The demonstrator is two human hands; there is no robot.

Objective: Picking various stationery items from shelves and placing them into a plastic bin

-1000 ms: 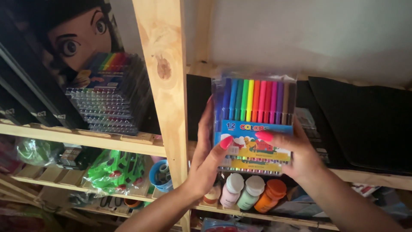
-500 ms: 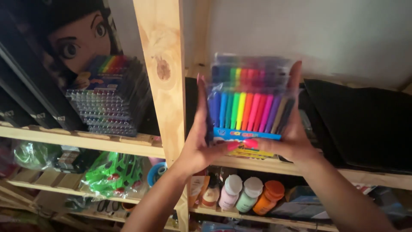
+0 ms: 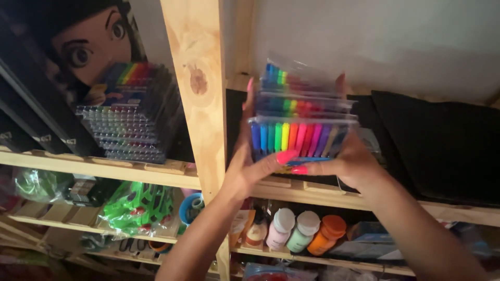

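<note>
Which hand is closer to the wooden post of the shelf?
Left. The left hand holds the marker packs right beside the wooden post; the right hand grips their far side, away from it.

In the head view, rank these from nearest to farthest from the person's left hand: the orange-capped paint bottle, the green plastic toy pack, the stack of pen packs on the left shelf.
1. Orange-capped paint bottle: on the lower shelf, below and right of the left hand.
2. Green plastic toy pack: lower shelf, to the left past the wooden post.
3. Stack of pen packs: upper left shelf, about as far as the toy pack; those two are too close to call.
</note>
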